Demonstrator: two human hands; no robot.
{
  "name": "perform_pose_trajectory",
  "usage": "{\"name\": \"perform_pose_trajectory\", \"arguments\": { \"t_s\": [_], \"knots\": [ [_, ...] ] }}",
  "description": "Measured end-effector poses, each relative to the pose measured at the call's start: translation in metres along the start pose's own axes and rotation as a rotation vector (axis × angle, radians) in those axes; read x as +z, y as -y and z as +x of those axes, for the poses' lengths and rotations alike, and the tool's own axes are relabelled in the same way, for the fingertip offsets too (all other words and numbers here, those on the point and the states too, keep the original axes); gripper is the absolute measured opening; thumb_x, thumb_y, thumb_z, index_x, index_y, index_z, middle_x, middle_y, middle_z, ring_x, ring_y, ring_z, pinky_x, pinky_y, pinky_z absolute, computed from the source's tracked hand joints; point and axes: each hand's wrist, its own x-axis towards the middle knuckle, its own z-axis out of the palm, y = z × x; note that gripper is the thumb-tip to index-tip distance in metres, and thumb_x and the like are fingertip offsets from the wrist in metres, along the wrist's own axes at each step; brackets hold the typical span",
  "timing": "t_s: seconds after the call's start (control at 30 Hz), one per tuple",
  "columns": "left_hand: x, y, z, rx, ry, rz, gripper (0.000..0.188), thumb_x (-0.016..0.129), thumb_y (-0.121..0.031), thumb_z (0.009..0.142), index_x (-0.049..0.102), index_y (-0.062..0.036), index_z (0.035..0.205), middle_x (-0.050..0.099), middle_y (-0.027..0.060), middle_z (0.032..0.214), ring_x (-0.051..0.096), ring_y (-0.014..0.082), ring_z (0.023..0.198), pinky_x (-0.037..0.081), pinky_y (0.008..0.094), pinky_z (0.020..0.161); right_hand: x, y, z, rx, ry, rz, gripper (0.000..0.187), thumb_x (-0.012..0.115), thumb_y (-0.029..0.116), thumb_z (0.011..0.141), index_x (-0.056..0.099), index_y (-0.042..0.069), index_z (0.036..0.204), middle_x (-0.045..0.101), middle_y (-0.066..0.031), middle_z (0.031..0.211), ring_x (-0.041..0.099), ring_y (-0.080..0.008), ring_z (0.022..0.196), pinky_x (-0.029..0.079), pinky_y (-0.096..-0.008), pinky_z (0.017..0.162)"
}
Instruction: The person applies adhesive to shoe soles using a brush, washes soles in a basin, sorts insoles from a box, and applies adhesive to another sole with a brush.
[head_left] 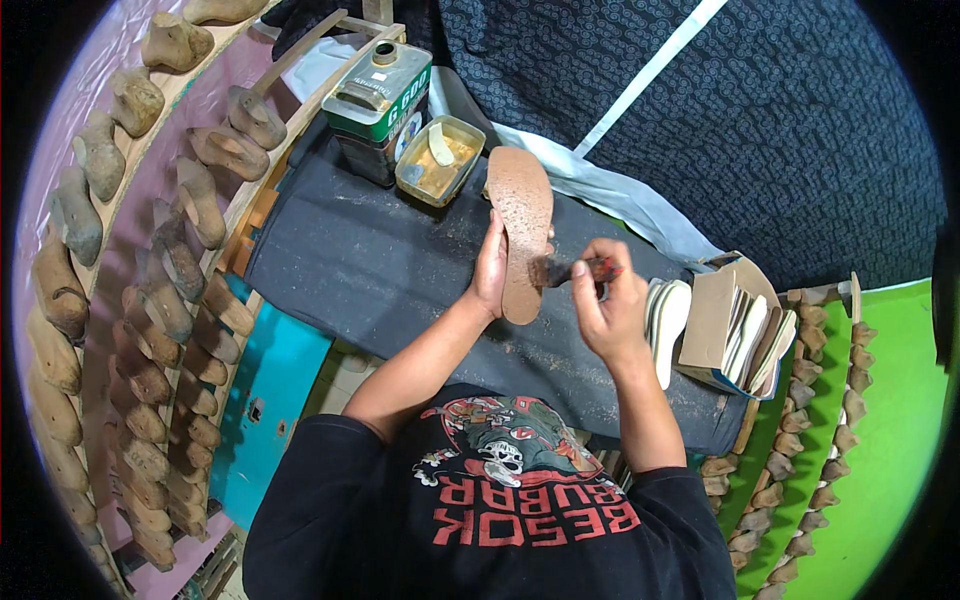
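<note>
A brown shoe sole [523, 215] is held up over the table by my left hand [491, 268], whose fingers wrap round its left edge and behind it. The sole's upper part looks wet and speckled. My right hand [612, 300] grips a brush [572, 270] with a dark, red-marked handle. The brush's bristles touch the sole's lower right side. Beyond the sole stands an open plastic tub [407, 180] with yellowish residue and a pale strip inside. Beside the tub is a green and black metal can [378, 120] with its round spout uncapped.
Stacked white soles [664, 325] lie right of my hand, beside a cardboard box [712, 322] packed with more soles. The dark-covered table [400, 260] spans the middle. Racks of wooden shoe lasts [180, 180] line the left; more lasts [790, 445] hang on the green wall at right.
</note>
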Motion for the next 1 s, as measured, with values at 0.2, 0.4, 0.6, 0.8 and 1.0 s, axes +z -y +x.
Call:
{"name": "perform_pose_trajectory", "arguments": {
  "t_s": [0.2, 0.4, 0.6, 0.8, 1.0],
  "knots": [
    [-0.034, -0.018, -0.021, -0.013, -0.031, -0.138, 0.067, 0.03, -0.066, 0.105, 0.054, -0.0123, 0.137, 0.061, 0.0067, 0.113, 0.059, 0.0188, 0.087, 0.053, 0.0343, 0.071, 0.005, -0.013, 0.009, 0.07, 0.179, 0.017, 0.013, 0.066, 0.009, 0.092, 0.058, 0.003, 0.101, 0.06, -0.0054, 0.065, 0.057, -0.0115, 0.055, 0.046, -0.0294, 0.054],
    [-0.057, -0.022, -0.049, -0.002, 0.082, -0.244, 0.065, 0.035, -0.065, 0.104, 0.05, -0.0137, 0.141, 0.057, 0.009, 0.113, 0.054, 0.0197, 0.088, 0.049, 0.0344, 0.07, 0.022, -0.088, 0.036, 0.345, -0.152, 0.331, 0.014, 0.06, 0.016, 0.103, 0.058, 0.002, 0.106, 0.064, -0.0028, 0.075, 0.057, -0.009, 0.061, 0.047, -0.025, 0.058],
    [-0.066, -0.015, -0.09, -0.005, -0.036, -0.203, 0.065, 0.035, -0.067, 0.103, 0.053, -0.0142, 0.137, 0.059, 0.0076, 0.112, 0.057, 0.0189, 0.087, 0.05, 0.034, 0.069, 0.072, -0.195, 0.052, 0.544, -0.206, 0.733, 0.029, 0.05, 0.028, 0.109, 0.053, 0.0, 0.112, 0.07, -0.0191, 0.083, 0.066, -0.0184, 0.059, 0.051, -0.0278, 0.053],
    [-0.07, -0.007, -0.137, 0.031, -0.158, -0.128, 0.068, 0.034, -0.067, 0.103, 0.052, -0.0118, 0.138, 0.059, 0.0088, 0.111, 0.056, 0.0194, 0.086, 0.049, 0.0345, 0.068, 0.113, -0.222, 0.061, 0.585, -0.228, 0.779, 0.029, 0.049, 0.026, 0.109, 0.052, -0.003, 0.111, 0.072, -0.021, 0.085, 0.066, -0.0182, 0.058, 0.05, -0.0271, 0.05],
    [-0.056, -0.003, -0.15, 0.121, -0.225, -0.068, 0.068, 0.033, -0.067, 0.104, 0.05, -0.0118, 0.139, 0.058, 0.0087, 0.112, 0.056, 0.0189, 0.087, 0.049, 0.0338, 0.069, 0.121, -0.255, 0.039, 0.736, -0.17, 0.721, 0.035, 0.062, 0.036, 0.104, 0.06, 0.002, 0.109, 0.07, -0.0063, 0.079, 0.055, -0.0081, 0.052, 0.043, -0.0227, 0.045]
  ]
}}
